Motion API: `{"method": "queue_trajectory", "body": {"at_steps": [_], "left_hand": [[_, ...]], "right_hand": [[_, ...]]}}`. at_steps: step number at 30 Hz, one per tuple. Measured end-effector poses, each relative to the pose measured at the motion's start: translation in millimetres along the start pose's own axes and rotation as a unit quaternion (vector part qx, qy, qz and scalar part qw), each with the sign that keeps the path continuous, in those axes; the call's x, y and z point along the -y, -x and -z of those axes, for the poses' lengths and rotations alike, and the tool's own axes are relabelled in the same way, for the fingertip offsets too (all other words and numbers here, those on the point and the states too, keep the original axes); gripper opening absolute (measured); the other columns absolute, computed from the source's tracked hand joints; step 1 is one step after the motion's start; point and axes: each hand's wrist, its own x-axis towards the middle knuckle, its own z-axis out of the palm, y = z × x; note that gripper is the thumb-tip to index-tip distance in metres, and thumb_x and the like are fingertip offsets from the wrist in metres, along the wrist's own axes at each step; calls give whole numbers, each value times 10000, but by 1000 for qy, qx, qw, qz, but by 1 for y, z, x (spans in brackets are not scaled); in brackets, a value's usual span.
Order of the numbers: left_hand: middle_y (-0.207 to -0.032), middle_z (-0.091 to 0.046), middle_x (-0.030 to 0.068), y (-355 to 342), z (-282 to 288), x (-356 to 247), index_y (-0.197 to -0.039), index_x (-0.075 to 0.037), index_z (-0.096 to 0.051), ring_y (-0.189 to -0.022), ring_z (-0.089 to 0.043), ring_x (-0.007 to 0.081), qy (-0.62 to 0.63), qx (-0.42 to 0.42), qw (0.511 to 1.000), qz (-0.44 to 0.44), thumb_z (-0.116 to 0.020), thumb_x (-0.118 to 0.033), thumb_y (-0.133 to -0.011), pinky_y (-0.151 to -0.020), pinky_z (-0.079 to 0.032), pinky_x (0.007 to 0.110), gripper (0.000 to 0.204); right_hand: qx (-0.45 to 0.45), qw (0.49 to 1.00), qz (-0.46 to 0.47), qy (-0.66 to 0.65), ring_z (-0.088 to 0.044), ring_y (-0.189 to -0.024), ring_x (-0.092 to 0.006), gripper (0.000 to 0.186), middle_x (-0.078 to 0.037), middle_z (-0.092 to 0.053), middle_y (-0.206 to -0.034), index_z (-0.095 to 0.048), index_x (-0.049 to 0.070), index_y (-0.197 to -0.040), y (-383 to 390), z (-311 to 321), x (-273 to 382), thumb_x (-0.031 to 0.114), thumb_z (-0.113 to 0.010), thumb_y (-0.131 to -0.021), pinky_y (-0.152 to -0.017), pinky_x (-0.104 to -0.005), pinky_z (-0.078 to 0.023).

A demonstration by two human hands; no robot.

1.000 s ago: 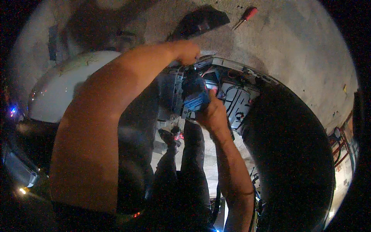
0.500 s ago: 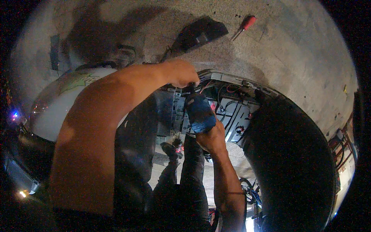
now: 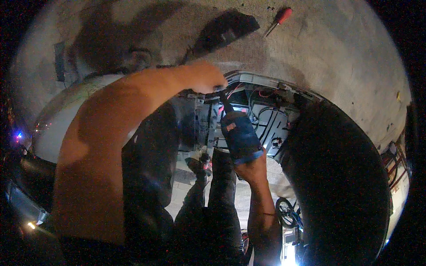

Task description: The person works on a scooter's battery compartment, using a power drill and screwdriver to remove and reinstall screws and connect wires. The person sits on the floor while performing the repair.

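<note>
My right hand is closed on a blue-and-black power tool whose dark narrow end points up and away from me. My left hand is curled at that far end, by the rim of an open compartment with grey panels, cables and red wires; what its fingers grip is hidden and blurred. A red-handled screwdriver lies on the grey concrete-like surface beyond, beside a dark angular piece.
A white curved panel is at the left, a large black curved body at the right. My legs show below the compartment. A bicycle wheel is at lower right, and small lights glow at the far left.
Since a second ago both hands and the tool have shifted down in the picture. The tool's body has swung right, showing more of the compartment beside its narrow end.
</note>
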Motion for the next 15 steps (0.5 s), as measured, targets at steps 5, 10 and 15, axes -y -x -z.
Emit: {"method": "queue_trajectory", "body": {"at_steps": [5, 10, 15], "left_hand": [[-827, -665, 131, -6, 10, 22, -1020, -66, -628, -801, -644, 290, 229, -74, 968, 74, -677, -228, -712, -705, -507, 407, 352], [-767, -642, 60, -27, 57, 23, -963, -70, -641, -692, -625, 188, 395, 129, 897, 150, -638, -221, -777, -618, -505, 320, 240], [-670, -592, 35, -55, 93, -16, -843, -55, -632, -579, -576, 161, 504, 101, 849, 124, -567, -250, -842, -527, -482, 327, 205]], "right_hand": [[14, 996, 55, 66, -664, -965, -325, 554, -149, -669, -1065, -587, 60, -1157, 10, 20, -14, 163, -784, -650, -862, -362, -510], [-10, 993, 39, 115, -638, -1009, -221, 345, -83, -672, -1083, -629, 63, -1116, 43, 36, -21, 85, -693, -778, -907, -356, -483], [-74, 988, -122, -64, -626, -993, -222, 355, -86, -657, -1094, -603, 70, -1161, 68, 36, -38, 134, -690, -823, -885, -378, -484]]}}
